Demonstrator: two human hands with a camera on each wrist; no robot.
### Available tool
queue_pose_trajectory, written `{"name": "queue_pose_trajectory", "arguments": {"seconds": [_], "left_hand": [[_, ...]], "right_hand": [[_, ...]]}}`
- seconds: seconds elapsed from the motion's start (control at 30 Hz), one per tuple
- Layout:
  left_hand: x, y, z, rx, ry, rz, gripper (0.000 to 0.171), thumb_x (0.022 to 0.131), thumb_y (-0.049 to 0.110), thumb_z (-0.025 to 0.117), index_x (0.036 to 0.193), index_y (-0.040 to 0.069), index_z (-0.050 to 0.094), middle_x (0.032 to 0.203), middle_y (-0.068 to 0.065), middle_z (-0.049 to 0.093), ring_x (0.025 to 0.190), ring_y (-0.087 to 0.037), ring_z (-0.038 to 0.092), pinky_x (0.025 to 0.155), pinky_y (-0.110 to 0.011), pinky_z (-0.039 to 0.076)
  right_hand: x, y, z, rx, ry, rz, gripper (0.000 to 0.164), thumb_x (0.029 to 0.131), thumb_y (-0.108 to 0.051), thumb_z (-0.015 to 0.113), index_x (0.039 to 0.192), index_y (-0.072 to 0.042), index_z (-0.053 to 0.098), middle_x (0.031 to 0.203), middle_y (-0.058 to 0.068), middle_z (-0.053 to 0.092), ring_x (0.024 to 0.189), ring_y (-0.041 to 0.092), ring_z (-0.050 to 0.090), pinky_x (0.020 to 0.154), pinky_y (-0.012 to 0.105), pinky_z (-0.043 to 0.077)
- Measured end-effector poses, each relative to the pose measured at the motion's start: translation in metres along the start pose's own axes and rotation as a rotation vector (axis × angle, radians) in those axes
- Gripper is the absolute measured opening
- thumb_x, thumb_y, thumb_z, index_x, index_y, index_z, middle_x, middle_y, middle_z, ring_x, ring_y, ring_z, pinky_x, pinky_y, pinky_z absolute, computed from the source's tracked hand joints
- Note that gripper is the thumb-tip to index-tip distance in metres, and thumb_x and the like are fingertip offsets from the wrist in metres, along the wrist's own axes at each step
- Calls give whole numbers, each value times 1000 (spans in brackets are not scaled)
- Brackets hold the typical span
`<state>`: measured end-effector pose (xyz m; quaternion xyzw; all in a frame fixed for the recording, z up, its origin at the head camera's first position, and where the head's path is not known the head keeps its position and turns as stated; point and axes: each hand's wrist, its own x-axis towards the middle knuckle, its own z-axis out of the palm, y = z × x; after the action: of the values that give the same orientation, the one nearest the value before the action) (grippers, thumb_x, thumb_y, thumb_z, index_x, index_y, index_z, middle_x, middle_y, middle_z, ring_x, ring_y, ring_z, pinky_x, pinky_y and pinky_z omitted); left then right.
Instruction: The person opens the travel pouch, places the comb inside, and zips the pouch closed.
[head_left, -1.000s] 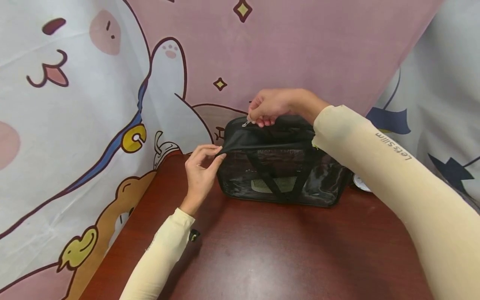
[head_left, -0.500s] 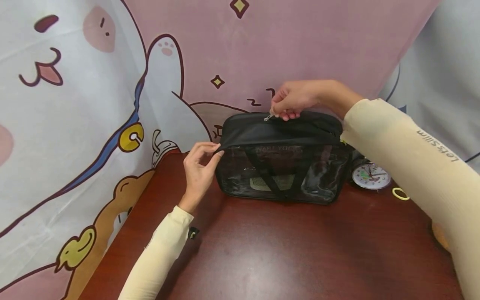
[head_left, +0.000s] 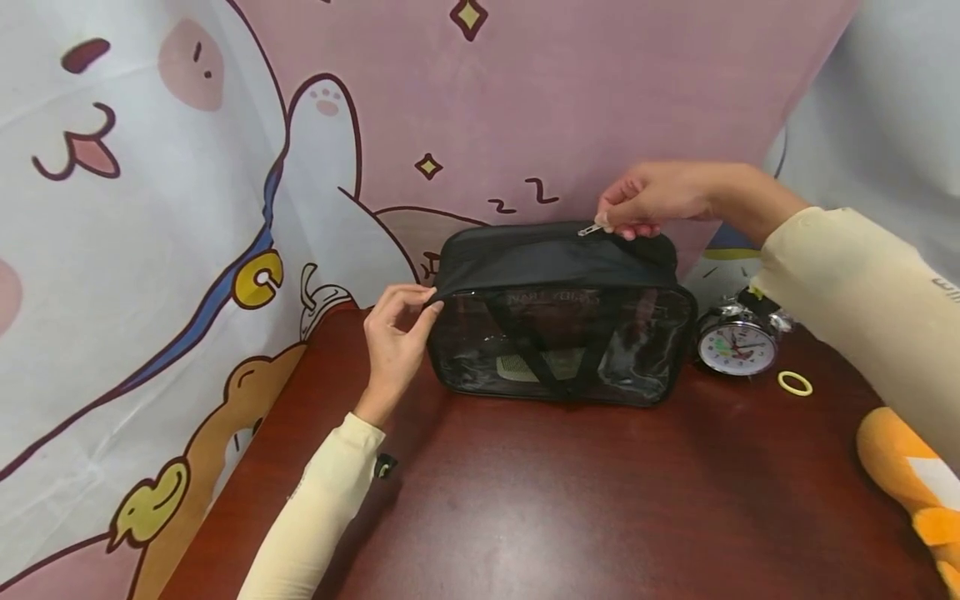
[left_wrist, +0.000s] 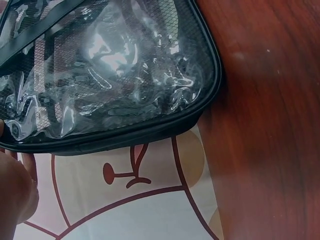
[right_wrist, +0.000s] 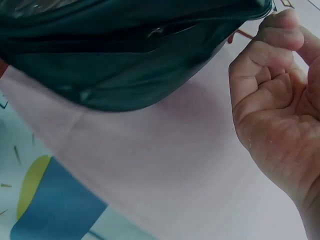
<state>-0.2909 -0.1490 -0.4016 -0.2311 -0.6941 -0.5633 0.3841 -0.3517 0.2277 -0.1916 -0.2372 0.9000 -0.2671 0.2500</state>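
Note:
A black zippered bag (head_left: 517, 262) with a see-through front panel and crossed black straps stands upright on the table. My left hand (head_left: 396, 342) pinches its upper left corner between thumb and fingers. At the back of the bag's top, my right hand (head_left: 663, 200) pinches a silver zipper pull (head_left: 591, 230). A pale patterned piece (head_left: 517, 367) shows faintly through the panel; its kind is unclear. The left wrist view shows the clear panel (left_wrist: 120, 75) up close. In the right wrist view, the curled right hand (right_wrist: 275, 95) is beside the bag's dark top (right_wrist: 125, 75).
A twin-bell alarm clock (head_left: 738, 345) stands right of the bag. Near it lies a pale yellow ring (head_left: 795, 383), and an orange and white plush (head_left: 892, 458) sits at the right edge. A cartoon-printed cloth (head_left: 480, 117) hangs behind the reddish-brown table (head_left: 525, 500).
My right hand has drawn the zipper pull rightward along the bag's top, and the gap behind it has closed. My left hand stays at the corner. The clock, ring and plush have come into view.

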Motion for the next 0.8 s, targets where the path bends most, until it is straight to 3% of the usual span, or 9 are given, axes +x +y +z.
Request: {"name": "queue_pose_trajectory", "arguments": {"seconds": [0.2, 0.4, 0.57, 0.67, 0.8], "left_hand": [[-1, 3, 1, 25, 5, -16, 14, 89, 1, 83, 102, 5, 82, 106, -14, 74, 100, -19, 70, 84, -27, 57], [1, 24, 2, 48, 14, -20, 11, 88, -5, 81, 99, -4, 80, 103, -21, 73, 97, -20, 69, 79, -37, 57], [3, 39, 1, 54, 17, -22, 10, 88, -6, 81, 97, -5, 79, 101, -21, 74, 94, -17, 69, 78, -28, 58], [4, 38, 1, 60, 17, -29, 9, 88, -5, 82, 95, -5, 78, 100, -21, 74, 92, -15, 69, 78, -24, 57], [3, 23, 0, 49, 11, -60, 9, 89, 0, 83, 97, 0, 80, 101, -17, 75, 88, -10, 67, 77, -20, 54]], "right_hand": [[-14, 27, -2, 44, 25, -8, 25, 112, -23, 52, 103, -3, 64, 74, -5, 60, 62, 8, 51, 57, 26, 44], [-30, 62, 1, 116, 25, -22, 28, 113, -25, 52, 101, -1, 61, 73, -6, 59, 61, 7, 49, 54, 29, 43], [-44, 96, 8, 203, 31, -26, 26, 113, -26, 53, 96, -8, 61, 75, -6, 58, 64, 8, 49, 56, 35, 43], [-51, 117, 14, 238, 44, -20, 25, 113, -28, 52, 97, -11, 62, 78, -8, 58, 67, 7, 51, 59, 35, 46], [-59, 146, 24, 277, 59, -22, 23, 114, -27, 50, 101, -13, 64, 80, -10, 59, 69, 6, 53, 61, 33, 50]]}}
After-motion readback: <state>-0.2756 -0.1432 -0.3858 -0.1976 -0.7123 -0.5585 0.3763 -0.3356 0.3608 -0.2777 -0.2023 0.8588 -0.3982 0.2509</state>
